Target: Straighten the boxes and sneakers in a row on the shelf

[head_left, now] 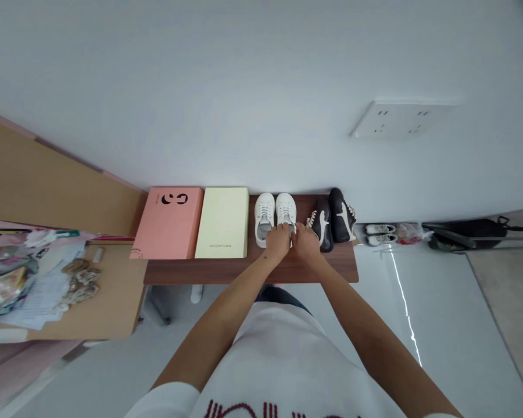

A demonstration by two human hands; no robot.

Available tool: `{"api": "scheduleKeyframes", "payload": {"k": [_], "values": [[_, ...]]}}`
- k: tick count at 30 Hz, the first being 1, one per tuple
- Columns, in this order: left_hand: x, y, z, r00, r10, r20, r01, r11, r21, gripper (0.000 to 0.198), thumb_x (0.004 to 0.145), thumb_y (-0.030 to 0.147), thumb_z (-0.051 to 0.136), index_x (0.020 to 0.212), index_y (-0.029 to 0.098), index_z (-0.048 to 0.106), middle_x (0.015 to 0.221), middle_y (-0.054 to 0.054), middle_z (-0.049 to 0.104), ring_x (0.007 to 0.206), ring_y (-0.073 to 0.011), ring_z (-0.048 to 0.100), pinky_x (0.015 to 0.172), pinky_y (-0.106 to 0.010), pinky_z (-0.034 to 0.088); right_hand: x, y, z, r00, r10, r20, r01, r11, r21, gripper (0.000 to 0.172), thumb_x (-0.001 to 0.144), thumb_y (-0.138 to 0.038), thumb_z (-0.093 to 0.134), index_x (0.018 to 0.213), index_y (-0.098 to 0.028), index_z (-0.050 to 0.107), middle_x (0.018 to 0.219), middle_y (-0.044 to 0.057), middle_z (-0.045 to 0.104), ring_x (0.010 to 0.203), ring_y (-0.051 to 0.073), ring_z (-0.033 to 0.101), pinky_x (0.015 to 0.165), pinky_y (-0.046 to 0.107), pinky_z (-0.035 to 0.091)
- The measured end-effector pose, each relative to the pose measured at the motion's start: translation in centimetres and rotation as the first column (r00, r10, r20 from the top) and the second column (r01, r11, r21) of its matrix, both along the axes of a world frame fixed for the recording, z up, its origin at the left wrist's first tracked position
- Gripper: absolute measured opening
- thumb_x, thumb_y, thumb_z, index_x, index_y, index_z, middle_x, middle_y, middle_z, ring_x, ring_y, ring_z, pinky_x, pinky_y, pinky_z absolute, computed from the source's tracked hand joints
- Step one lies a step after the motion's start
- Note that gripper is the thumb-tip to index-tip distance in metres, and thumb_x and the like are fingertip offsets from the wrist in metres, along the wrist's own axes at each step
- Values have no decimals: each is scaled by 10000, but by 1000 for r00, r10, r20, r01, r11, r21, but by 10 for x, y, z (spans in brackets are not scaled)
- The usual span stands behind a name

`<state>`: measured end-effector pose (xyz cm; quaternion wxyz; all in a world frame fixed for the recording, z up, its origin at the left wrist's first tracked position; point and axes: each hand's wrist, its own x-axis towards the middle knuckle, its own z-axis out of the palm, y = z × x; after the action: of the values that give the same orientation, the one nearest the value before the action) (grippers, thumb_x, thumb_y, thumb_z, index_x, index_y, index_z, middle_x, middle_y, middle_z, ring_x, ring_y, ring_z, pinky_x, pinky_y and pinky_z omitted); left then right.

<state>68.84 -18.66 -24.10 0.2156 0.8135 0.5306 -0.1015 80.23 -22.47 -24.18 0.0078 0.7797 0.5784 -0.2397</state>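
Soft, even light fills the scene, bright without hard shadows; the white wall (pixel 261 87) reads a cool grey-blue. A thin streak of glare runs down the glossy floor (pixel 404 302), and a faint shadow lies under the surface (pixel 244 270). The centre is sharp: the left hand (pixel 279 241), right hand (pixel 305 242) and white shoes (pixel 273 210) show crisply. Wide-angle distortion bends the edges, skewing the wall socket (pixel 398 119). The top right corner darkens.

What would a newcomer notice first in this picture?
The left hand and right hand meet at the heel of a white sneaker on the brown bench, mid-picture. A pink box and a yellow box lie to its left, black shoes to its right.
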Motion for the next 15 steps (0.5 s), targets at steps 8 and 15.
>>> {"api": "scheduleKeyframes", "payload": {"k": [8,15], "values": [[51,-24,-14,987,38,159,1,972,-233,358,970,251,543,1310,144,510,1335,-196,606,1221,-292,627,984,-373,495,84,-32,-13,984,-178,15,177,983,59,448,1025,-303,423,1438,-133,463,1321,175,650,1238,291,572,1020,344,424],[84,-33,-35,959,150,242,-47,922,-385,644,898,247,654,1480,117,411,1466,-211,540,1319,-246,583,1070,-303,452,159,-50,-36,916,-374,145,377,926,6,617,907,-309,600,1464,-102,432,1410,225,534,1273,341,530,1043,397,398]]}}
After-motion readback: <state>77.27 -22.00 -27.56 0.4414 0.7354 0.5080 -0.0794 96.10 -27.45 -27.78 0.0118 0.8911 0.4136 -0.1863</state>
